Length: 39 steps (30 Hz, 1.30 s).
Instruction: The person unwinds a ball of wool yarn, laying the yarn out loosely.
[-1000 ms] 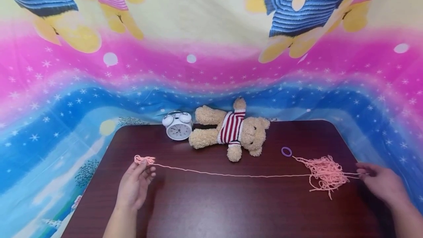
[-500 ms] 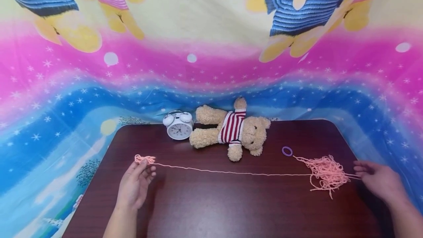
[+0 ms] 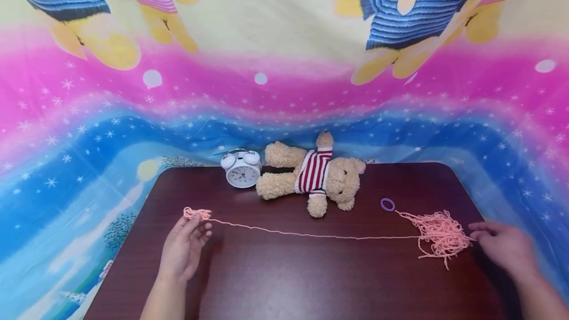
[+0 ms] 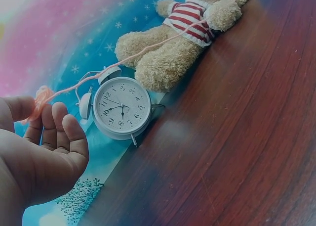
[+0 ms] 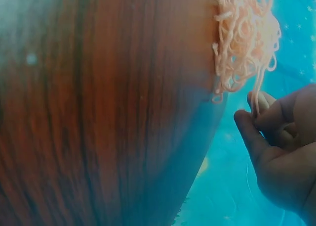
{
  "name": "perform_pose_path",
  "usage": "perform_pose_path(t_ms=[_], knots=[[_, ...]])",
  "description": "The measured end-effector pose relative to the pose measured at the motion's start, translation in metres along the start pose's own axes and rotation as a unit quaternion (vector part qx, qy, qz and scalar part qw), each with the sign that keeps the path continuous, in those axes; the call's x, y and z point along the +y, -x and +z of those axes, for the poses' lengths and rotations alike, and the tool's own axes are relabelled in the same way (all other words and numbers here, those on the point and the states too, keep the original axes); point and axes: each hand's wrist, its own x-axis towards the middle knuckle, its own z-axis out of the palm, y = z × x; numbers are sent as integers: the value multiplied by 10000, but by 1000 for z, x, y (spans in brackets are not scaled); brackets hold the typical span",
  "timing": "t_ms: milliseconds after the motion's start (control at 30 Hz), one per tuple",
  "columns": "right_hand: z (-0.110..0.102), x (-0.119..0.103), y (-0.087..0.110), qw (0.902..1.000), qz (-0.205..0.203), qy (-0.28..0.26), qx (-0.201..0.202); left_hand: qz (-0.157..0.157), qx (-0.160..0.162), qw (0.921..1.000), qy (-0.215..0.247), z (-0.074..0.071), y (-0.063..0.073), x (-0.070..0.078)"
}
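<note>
My left hand (image 3: pixel 183 248) pinches a small looped bundle of peach-pink yarn (image 3: pixel 197 214) between thumb and fingers, raised over the left side of the table. A single yarn strand (image 3: pixel 311 235) runs from that bundle across to a loose, tangled yarn pile (image 3: pixel 444 236) on the right. Just beyond the pile, by the table's right edge, my right hand (image 3: pixel 507 250) pinches yarn drawn out of it; the right wrist view shows the yarn (image 5: pixel 257 90) between thumb and fingertip. A yarn tail joins the pile to a purple ring (image 3: pixel 382 206).
At the back of the dark wooden table (image 3: pixel 284 280) stands a white twin-bell alarm clock (image 3: pixel 242 176). Beside it a teddy bear (image 3: pixel 342 181) in a red-striped shirt lies on its back. A printed curtain (image 3: pixel 266 102) surrounds the table's back and sides.
The right hand has moved left, closer to the pile, and the length of yarn between them has shortened. My left hand keeps its hold, almost unmoved.
</note>
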Motion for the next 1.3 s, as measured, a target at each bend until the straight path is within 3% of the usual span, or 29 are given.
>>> perform_pose_path(t_ms=[133, 300, 600, 967, 1300], knots=[[0, -6, 1, 9998, -28, 61, -173, 23, -31, 10000, 20, 2, 0, 0], [0, -21, 2, 9989, -352, -121, -294, 109, -92, 9999, 70, 3, -1, -2], [13, -69, 2, 9909, -1315, -160, 231, 26, -103, 9999, 51, 7, -2, -5], [37, -130, 2, 9886, -1369, -619, 94, -191, 22, 9996, -212, 19, -2, -5], [60, -177, 1, 9806, -1746, -854, 266, -210, -10, 9997, -159, 24, -4, -10]])
